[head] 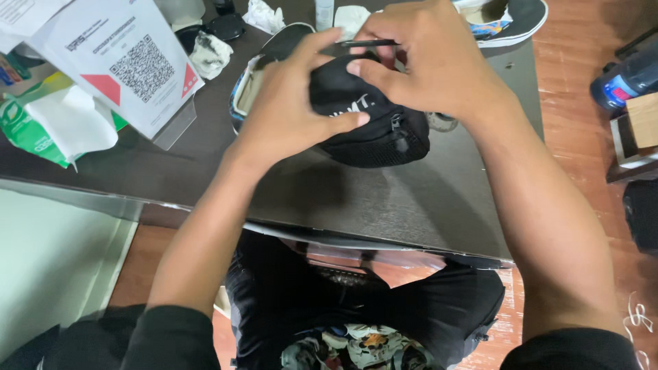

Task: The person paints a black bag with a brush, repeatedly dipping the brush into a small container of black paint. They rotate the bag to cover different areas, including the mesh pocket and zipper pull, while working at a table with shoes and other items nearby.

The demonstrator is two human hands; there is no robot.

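White coded sign (127,65) left of black pouch (373,123)

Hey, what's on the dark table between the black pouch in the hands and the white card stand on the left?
In the head view, only bare dark table lies between the black pouch and the white card stand.

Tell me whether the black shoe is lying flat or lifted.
Lifted: both hands, left and right, hold the black shoe above the dark table.
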